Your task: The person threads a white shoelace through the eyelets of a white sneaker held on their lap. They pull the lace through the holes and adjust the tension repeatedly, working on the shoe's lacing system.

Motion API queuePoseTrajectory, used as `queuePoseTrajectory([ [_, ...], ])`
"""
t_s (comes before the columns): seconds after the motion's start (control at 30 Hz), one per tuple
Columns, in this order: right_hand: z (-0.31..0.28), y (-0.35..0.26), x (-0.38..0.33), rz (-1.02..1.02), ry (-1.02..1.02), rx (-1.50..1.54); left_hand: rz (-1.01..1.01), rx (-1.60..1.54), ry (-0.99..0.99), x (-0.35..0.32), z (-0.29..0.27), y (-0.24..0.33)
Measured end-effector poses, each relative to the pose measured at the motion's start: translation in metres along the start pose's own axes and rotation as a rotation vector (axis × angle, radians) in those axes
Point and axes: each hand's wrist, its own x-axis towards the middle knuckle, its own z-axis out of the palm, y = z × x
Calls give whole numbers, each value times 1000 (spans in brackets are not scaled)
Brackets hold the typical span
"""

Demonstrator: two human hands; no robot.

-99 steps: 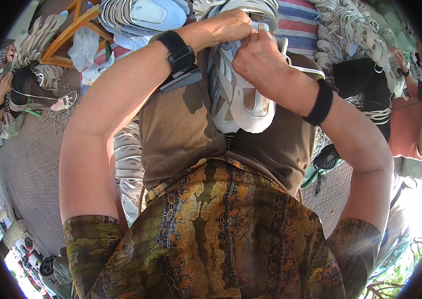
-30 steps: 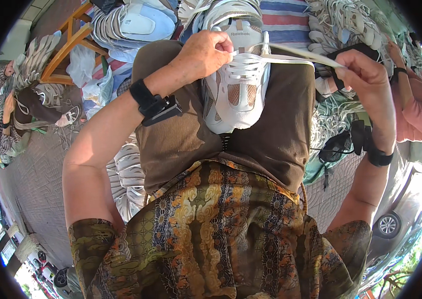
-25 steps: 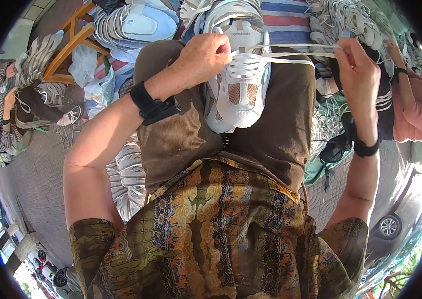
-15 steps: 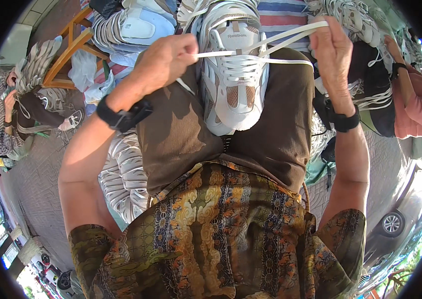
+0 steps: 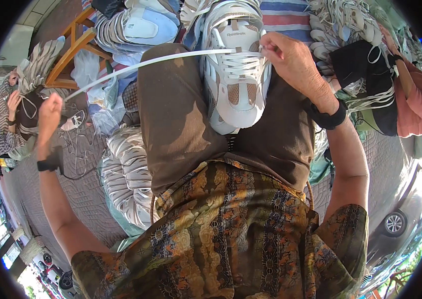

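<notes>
Head view: white sneaker (image 5: 237, 74) rests sole-down on lap, between brown-trousered thighs, toe toward body. Left hand (image 5: 50, 110) stretched far out to left, fingers closed around end of white shoelace (image 5: 156, 61), lace pulled taut from sneaker's upper eyelets. Right hand (image 5: 291, 60) at sneaker's right upper edge, fingers pinched on lace there. Black wristbands on both wrists. Heap of pale sneakers (image 5: 355, 25) on ground beyond; wooden chair (image 5: 74, 47) upper left.

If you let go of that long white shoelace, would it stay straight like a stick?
Probably not. The white shoelace looks flat and thin, and seems straight only because the left hand pulls it taut away from the white sneaker, which the right hand steadies. Let go, it would likely flop. It is probably very light.
</notes>
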Motion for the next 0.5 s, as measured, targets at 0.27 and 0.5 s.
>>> queuePoseTrajectory([
  [0.27, -17, 0, -18, -99, -146, -119, 263, 195, 245, 25, 97, 122],
  [0.5, -86, -44, -29, 76, -97, -56, 278, -360, -68, 9, 86, 283],
])
